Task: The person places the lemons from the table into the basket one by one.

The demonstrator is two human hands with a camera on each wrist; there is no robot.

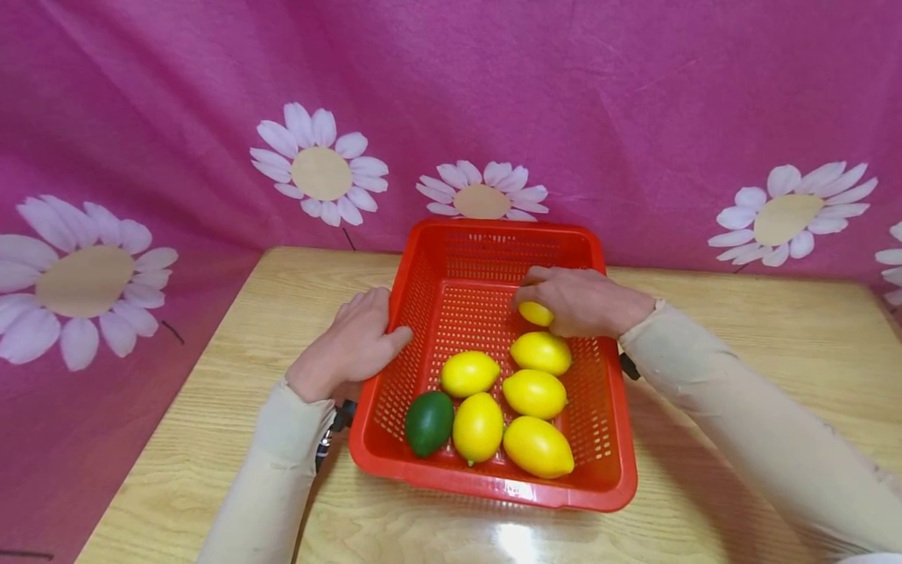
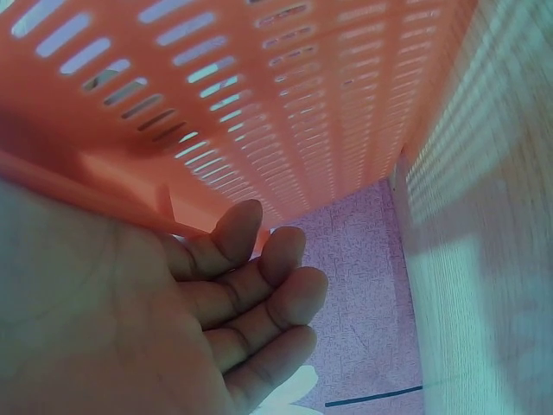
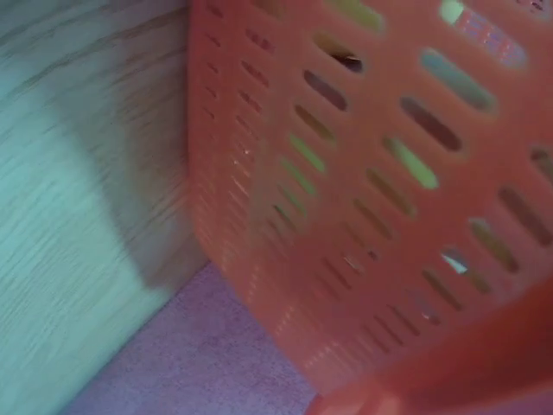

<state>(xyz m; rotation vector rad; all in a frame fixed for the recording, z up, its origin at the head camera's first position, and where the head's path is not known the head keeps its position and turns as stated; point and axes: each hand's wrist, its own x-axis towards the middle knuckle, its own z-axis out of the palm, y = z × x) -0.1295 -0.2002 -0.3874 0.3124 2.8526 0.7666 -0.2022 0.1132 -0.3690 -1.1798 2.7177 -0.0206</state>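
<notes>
A red plastic basket [image 1: 493, 492] with slotted walls stands on the table. My left hand [image 1: 350, 342] holds its left rim, thumb over the edge; in the left wrist view the loosely bent fingers [image 2: 289, 298] are outside the wall. Inside the basket, my right hand [image 1: 574, 299] grips a yellow lemon [image 1: 535, 313], partly hidden by the fingers. Just nearer lies another lemon [image 1: 540, 353], heading a column along the right side with a lemon [image 1: 534, 394] and a front lemon [image 1: 539, 447]. Left of them are a lemon [image 1: 470, 373], a lemon [image 1: 478, 428] and a green lime [image 1: 429, 424].
The light wooden table [image 1: 712, 345] extends to both sides of the basket. Behind it hangs a pink cloth [image 1: 564, 94] with large white flowers. In the right wrist view, the basket's outer wall [image 3: 346, 216] fills much of the picture and hides the right hand.
</notes>
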